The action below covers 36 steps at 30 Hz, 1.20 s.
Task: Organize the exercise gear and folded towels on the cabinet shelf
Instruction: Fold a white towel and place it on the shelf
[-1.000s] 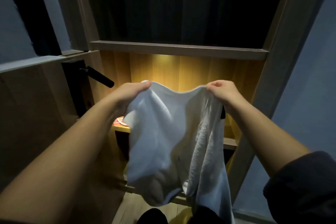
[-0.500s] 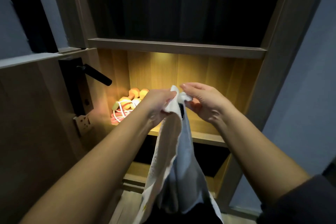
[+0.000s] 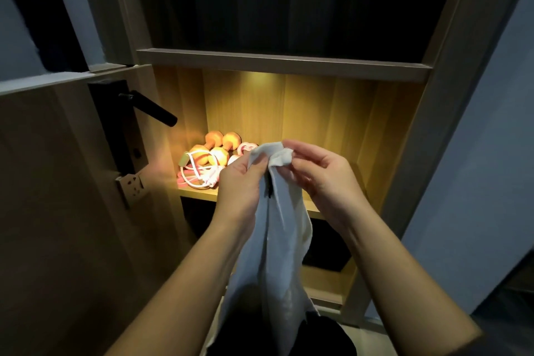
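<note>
The left hand [image 3: 242, 179] and the right hand [image 3: 320, 176] pinch the white towel [image 3: 277, 240] by its top corners before the lit shelf [image 3: 199, 194], so, I think, one loose pinch could let it slip or fold unevenly.

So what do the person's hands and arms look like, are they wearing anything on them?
The left hand and right hand are bare: no gloves, rings or watch can be seen. Both arms are uncovered from wrist to the frame edge, except for a dark sleeve at the top of the right arm, in the lower right corner. No sleeve shows on the left arm.
</note>
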### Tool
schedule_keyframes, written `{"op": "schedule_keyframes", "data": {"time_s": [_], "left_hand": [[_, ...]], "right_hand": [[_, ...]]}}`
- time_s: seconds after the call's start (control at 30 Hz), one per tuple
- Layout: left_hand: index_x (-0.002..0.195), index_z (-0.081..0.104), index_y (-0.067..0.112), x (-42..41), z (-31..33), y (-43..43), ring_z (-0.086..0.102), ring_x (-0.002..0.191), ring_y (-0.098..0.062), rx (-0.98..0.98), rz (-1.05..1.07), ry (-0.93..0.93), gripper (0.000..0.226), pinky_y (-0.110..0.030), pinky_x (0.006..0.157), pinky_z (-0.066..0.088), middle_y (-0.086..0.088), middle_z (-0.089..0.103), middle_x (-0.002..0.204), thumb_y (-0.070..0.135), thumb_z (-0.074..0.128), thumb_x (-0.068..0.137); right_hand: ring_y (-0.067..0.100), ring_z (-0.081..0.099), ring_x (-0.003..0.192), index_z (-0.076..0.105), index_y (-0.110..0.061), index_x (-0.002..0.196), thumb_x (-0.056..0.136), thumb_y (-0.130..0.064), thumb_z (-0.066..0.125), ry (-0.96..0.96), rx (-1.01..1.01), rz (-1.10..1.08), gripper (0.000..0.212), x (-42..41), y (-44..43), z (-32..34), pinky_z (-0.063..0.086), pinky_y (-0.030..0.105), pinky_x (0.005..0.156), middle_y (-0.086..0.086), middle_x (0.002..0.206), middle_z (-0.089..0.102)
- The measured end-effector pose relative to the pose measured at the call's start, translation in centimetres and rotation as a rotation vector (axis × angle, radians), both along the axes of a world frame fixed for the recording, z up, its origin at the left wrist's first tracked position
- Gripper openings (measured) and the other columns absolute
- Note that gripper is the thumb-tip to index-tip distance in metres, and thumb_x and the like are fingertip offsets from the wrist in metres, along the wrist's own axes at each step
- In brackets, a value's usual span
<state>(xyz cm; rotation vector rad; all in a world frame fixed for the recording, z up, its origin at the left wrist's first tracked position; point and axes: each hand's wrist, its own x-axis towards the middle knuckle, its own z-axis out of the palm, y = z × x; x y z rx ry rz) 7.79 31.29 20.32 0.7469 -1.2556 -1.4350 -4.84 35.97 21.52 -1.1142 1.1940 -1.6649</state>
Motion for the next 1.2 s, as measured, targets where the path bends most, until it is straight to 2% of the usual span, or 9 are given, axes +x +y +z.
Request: {"op": "schedule_keyframes", "data": {"time_s": [0.07,0.2,0.37,0.5,0.6,0.7,0.83,1.03,1.2], "left_hand": [[0.102,0.073,0.018,-0.1,-0.7,0.4,0.069,0.095,-0.018,-0.007,0.000,-0.017,0.018,-0.030,0.080,0.056,-0.002,0.075,0.095,0.022,0.056,0.097],[0.092,0.072,0.022,-0.5,-2.5,1.5,0.069,0.077,-0.001,0.022,-0.048,-0.065,0.026,-0.012,0.062,0.052,0.007,0.075,0.083,0.021,0.048,0.101],[0.097,0.072,0.014,-0.7,-3.5,1.7,0.072,0.082,-0.012,0.083,-0.062,-0.006,0.029,-0.020,0.069,0.057,-0.004,0.076,0.088,0.016,0.044,0.103],[0.099,0.073,0.010,-1.1,-4.2,1.9,0.072,0.084,-0.010,0.113,-0.103,-0.001,0.027,-0.018,0.068,0.055,-0.005,0.076,0.089,0.015,0.046,0.102],[0.103,0.070,0.007,-0.9,-4.7,1.8,0.072,0.086,-0.016,0.220,-0.150,0.041,0.028,-0.024,0.073,0.058,-0.009,0.075,0.092,0.014,0.043,0.102],[0.099,0.071,0.007,-0.2,-5.4,1.9,0.070,0.084,-0.019,0.283,-0.168,0.031,0.027,-0.033,0.079,0.053,-0.010,0.074,0.087,0.013,0.045,0.101],[0.108,0.071,0.005,0.3,-5.9,1.8,0.067,0.102,-0.027,0.243,-0.210,-0.039,0.029,-0.037,0.091,0.051,-0.016,0.072,0.104,0.014,0.044,0.101],[0.098,0.072,0.005,0.3,-6.7,1.7,0.071,0.078,-0.018,0.234,-0.031,-0.008,0.015,-0.022,0.064,0.055,-0.010,0.074,0.085,0.013,0.060,0.094],[0.086,0.071,0.013,0.4,-7.4,1.8,0.071,0.075,-0.013,0.038,0.085,-0.132,0.006,-0.021,0.062,0.054,-0.002,0.072,0.077,0.020,0.071,0.087]], "right_hand": [[0.005,0.070,0.093,0.074,-0.021,0.102,0.090,-0.012,0.068,0.142,-0.038,-0.047,0.017,0.0,0.4,-0.8,0.055,0.016,0.071,-0.009,0.095,0.074],[0.007,0.070,0.071,0.073,-0.010,0.094,0.091,-0.014,0.066,0.368,-0.036,-0.189,0.009,0.0,0.9,-2.2,0.054,0.017,0.064,0.000,0.078,0.073],[0.002,0.066,0.084,0.072,-0.023,0.097,0.090,-0.015,0.067,0.609,-0.022,-0.227,0.011,0.1,2.1,-3.5,0.055,0.019,0.076,-0.011,0.085,0.070],[0.000,0.062,0.084,0.066,-0.032,0.090,0.086,-0.014,0.071,0.713,0.026,-0.272,0.020,0.1,2.3,-3.7,0.052,0.015,0.073,-0.014,0.085,0.066],[0.002,0.056,0.086,0.063,-0.030,0.084,0.086,-0.011,0.071,0.729,0.006,-0.303,0.020,0.2,2.2,-4.3,0.045,0.011,0.073,-0.010,0.091,0.058],[-0.002,0.049,0.103,0.063,-0.031,0.082,0.087,-0.016,0.070,0.717,0.035,-0.262,0.018,0.0,2.2,-4.9,0.039,0.005,0.080,-0.011,0.106,0.052],[-0.002,0.055,0.109,0.067,-0.029,0.081,0.087,-0.013,0.069,0.649,0.037,-0.135,0.018,-0.1,2.1,-5.6,0.045,0.019,0.092,-0.013,0.114,0.063],[0.008,0.062,0.095,0.068,-0.022,0.081,0.085,-0.009,0.072,0.537,0.017,-0.119,0.015,0.2,1.8,-6.3,0.052,0.029,0.087,-0.006,0.096,0.067],[0.005,0.062,0.099,0.070,-0.010,0.085,0.084,-0.008,0.072,0.493,0.003,-0.145,0.003,0.2,2.0,-7.1,0.051,0.024,0.089,-0.003,0.099,0.067]]}}
